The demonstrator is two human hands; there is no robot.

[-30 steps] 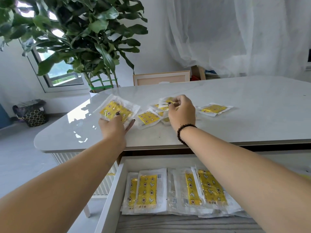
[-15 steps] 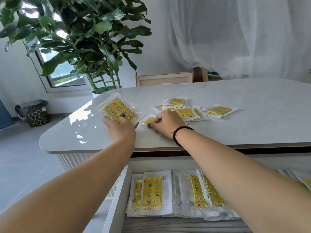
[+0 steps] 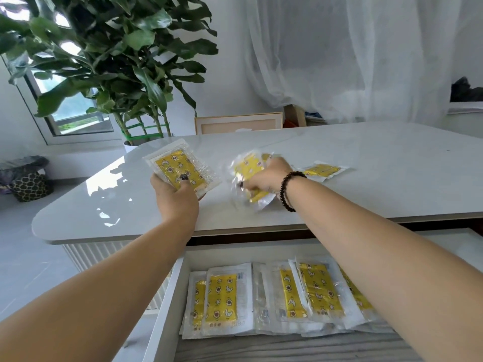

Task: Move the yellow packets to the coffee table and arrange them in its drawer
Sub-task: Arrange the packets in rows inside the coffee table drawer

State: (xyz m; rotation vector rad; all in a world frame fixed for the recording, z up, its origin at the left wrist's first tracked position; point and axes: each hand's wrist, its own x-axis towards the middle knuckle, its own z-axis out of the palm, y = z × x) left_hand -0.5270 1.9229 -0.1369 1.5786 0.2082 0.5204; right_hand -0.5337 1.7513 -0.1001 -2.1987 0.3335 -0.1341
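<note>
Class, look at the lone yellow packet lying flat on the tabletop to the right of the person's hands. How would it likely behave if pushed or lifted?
The lone yellow packet looks thin and flat, so probably light. Its clear wrapper on the glossy tabletop suggests it would slide easily when pushed. The packets gathered in the right hand crumple, so it likely bends rather than staying stiff.

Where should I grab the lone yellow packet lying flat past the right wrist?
Probably by the clear sealed border of the lone packet nearest you, coming from above and pinching that edge. It lies flat on the tabletop, clear of the bunch in the right hand, so only its thin rim offers purchase.
</note>
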